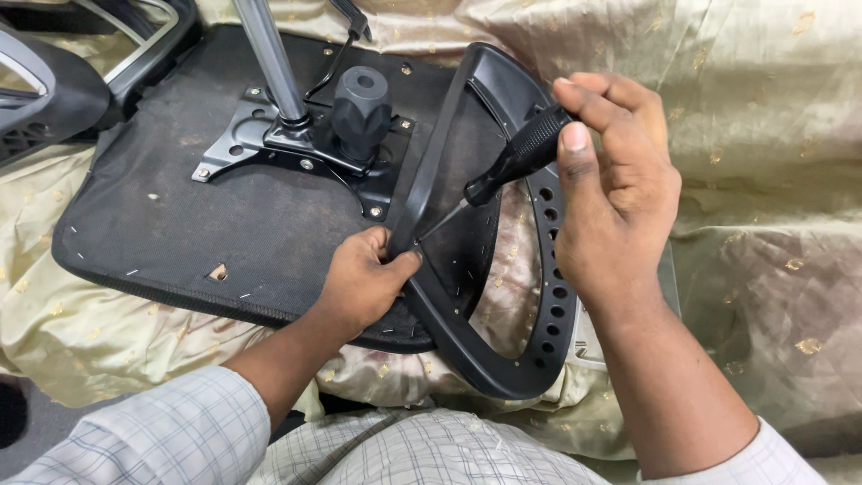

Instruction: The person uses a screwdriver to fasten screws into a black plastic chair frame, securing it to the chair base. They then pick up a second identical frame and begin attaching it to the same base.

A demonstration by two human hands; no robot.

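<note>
An upturned black chair seat (180, 224) lies on a beige cloth, with its metal mechanism plate (269, 148), gas cylinder (269, 58) and black knob (361, 106) on top. A black plastic armrest loop (485, 359) stands against the seat's right edge. My left hand (364, 278) pinches the armrest's inner bar where it meets the seat. My right hand (611, 198) grips a screwdriver (512, 162) by its black ribbed handle. Its thin shaft slants down-left, the tip touching the bar right beside my left fingers.
The beige embroidered cloth (763, 180) covers the work surface all around. Another black chair part with a chrome frame (54, 81) sits at the top left. A black lever (346, 31) sticks out from the mechanism. My checked sleeves fill the bottom.
</note>
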